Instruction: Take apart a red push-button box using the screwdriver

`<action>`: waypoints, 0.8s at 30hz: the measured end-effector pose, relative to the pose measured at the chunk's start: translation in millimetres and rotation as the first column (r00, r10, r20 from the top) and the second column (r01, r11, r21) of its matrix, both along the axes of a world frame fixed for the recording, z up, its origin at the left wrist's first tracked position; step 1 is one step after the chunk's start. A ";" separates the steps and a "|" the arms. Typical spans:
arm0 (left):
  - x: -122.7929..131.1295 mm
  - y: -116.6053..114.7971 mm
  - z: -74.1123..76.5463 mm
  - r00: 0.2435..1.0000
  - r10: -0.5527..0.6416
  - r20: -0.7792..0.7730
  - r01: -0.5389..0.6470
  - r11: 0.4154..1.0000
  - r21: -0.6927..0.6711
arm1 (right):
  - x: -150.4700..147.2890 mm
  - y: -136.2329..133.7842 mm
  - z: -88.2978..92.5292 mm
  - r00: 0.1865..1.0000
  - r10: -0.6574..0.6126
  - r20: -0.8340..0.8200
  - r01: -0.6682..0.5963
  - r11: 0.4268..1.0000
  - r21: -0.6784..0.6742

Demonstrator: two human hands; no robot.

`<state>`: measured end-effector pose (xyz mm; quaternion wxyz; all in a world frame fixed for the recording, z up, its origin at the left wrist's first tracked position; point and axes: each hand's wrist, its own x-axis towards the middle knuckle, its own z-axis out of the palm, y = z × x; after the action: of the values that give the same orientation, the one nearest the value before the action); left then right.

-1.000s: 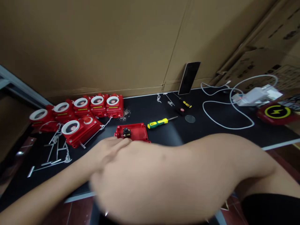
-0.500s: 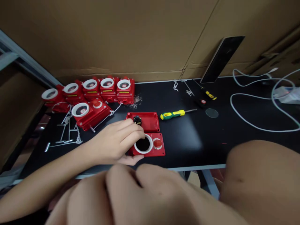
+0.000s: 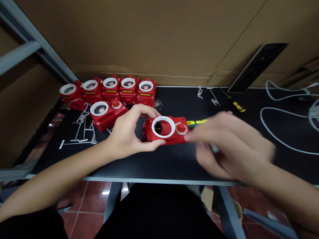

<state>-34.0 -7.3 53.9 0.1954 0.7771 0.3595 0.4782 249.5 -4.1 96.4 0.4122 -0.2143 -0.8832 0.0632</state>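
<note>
A red box [image 3: 171, 139] with a white ring and a red button lies on the black table, its lid over its base. Fingers and thumb of my left hand [image 3: 132, 132] grip its left end. Through the ring, a dark part shows inside. My right hand [image 3: 229, 146] is blurred by motion at the box's right end, fingertips by the button corner, fingers curled; a pale object shows between them, too smeared to name. Behind that hand, a green and yellow screwdriver [image 3: 190, 123] is partly hidden.
Several finished-looking red boxes [image 3: 128, 89] stand at the back left, with another red box [image 3: 106, 116] before them. Metal T-shaped rods [image 3: 79, 131] lie at left. A small yellow-black screwdriver [image 3: 238, 106], a black panel [image 3: 256, 66] and a white cable [image 3: 276, 137] are at right.
The lid, earlier in front of the open base, is now over it. My left hand holds the box end. My right hand has come to the box's right side. The view has shifted.
</note>
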 end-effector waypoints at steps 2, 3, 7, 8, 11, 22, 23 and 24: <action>0.2 1.7 -2.3 0.999 0.020 -0.027 -0.018 0.999 0.041 | -4.1 39.1 -17.2 0.998 -0.014 -0.068 0.020 0.997 0.080; 0.6 2.0 -2.6 0.998 0.032 -0.059 -0.027 0.997 0.079 | -5.5 53.0 -26.4 0.998 -0.006 -0.069 0.008 1.000 0.027; 4.0 1.2 -3.2 0.982 0.054 -0.180 -0.013 0.975 0.224 | -7.3 65.9 -58.5 0.996 0.069 -0.048 -0.075 0.987 -0.140; 5.0 0.9 -4.0 0.980 0.046 -0.194 0.000 0.972 0.233 | -7.6 62.8 -63.2 0.995 0.091 -0.039 -0.096 0.981 -0.166; 6.7 0.3 -7.4 0.978 0.020 -0.210 0.030 0.972 0.235 | -9.3 54.7 -68.3 0.981 0.187 -0.049 -0.194 0.957 -0.218; 3.2 -0.6 -12.0 0.953 0.020 -0.303 0.047 0.976 0.213 | -10.4 54.3 -66.6 0.961 0.227 -0.158 -0.258 0.941 -0.218; 3.3 -0.9 -11.6 0.949 0.035 -0.314 0.032 0.978 0.206 | -10.4 53.5 -66.6 0.962 0.216 -0.167 -0.251 0.940 -0.230; 3.5 -1.3 -11.0 0.946 0.047 -0.320 0.017 0.981 0.196 | -10.4 52.7 -66.6 0.963 0.207 -0.170 -0.245 0.939 -0.243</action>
<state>-30.5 -8.5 42.9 0.0529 0.8576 0.3436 0.3791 239.1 48.6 29.8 0.4321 -0.1588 -0.8544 0.2412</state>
